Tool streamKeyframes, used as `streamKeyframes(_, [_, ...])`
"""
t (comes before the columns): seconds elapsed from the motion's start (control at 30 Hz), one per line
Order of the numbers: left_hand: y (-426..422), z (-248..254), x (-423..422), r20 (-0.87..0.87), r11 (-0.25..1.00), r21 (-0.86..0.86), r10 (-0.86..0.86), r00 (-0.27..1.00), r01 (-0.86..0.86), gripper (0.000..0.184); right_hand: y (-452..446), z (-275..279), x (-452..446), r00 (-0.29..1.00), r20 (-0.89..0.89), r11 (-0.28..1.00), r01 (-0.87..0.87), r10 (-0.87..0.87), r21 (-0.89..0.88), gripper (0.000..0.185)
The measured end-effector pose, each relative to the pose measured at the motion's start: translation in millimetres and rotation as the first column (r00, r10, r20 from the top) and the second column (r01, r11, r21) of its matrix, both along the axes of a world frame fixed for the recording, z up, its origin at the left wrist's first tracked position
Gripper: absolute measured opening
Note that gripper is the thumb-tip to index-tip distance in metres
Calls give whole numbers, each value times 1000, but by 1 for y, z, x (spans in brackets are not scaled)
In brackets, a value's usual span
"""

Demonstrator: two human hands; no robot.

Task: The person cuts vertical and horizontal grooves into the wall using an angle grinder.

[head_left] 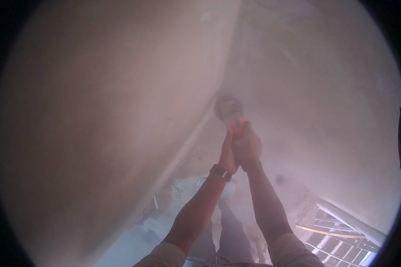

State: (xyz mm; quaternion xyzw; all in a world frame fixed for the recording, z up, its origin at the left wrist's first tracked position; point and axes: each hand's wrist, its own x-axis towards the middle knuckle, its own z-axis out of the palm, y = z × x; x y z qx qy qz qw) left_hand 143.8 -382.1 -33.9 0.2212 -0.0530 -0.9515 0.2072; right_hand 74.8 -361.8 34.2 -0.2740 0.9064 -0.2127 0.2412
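A power tool (237, 123) with an orange-red body and a dark round disc at its head is held up at the middle of the head view. My left hand (227, 153), with a dark watch on its wrist, is closed round the tool's body from the left. From the right, my right hand (248, 144) wraps round the same body. The disc lies at the corner where the left wall surface (120, 98) meets the right wall surface (316, 107). Haze blurs the disc's edge, and whether it touches the surface cannot be made out.
Dust hangs in the air. A pale rounded object (223, 189) is below my hands, above my legs. Metal bars and a wooden strip (329, 232) show at the lower right, beside a long pale beam (352, 221). Blurred items lie at the lower left.
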Motion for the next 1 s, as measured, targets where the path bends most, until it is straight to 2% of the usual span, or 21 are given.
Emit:
streamKeyframes(0.07, [0, -4, 1, -21, 1000, -14, 0, 1000, -1, 77, 1, -2, 1, 1000, -21, 1000, -5, 5, -1, 51])
streamKeyframes(0.17, [-1, -7, 0, -17, 1000, 27, 10, 1000, -9, 67, -1, -3, 2, 1000, -27, 1000, -10, 10, 5, 51])
streamKeyframes(0.37, [-5, -9, 7, 15, 999, 12, 43, 999, -43, 66, -1, -21, 10, 998, -59, 997, -14, 10, -72, 55])
streamKeyframes(0.57, [-14, -16, 20, -80, 997, -69, 19, 997, -24, 73, -10, -20, 22, 1000, -26, 999, 10, -11, -54, 55])
streamKeyframes(0.67, [-24, -20, 31, -58, 1000, -29, -11, 998, 10, 73, -18, -27, 30, 1000, -15, 998, 15, -16, -65, 51])
streamKeyframes(0.77, [-28, -16, 34, 25, 998, -61, -9, 1000, 11, 75, -23, -23, 33, 1000, 10, 995, 17, -16, -93, 49])
streamKeyframes(1.0, [-34, -25, 40, 47, 998, -61, -20, 999, 22, 79, -31, -30, 39, 998, 39, 993, 46, -42, -107, 50])
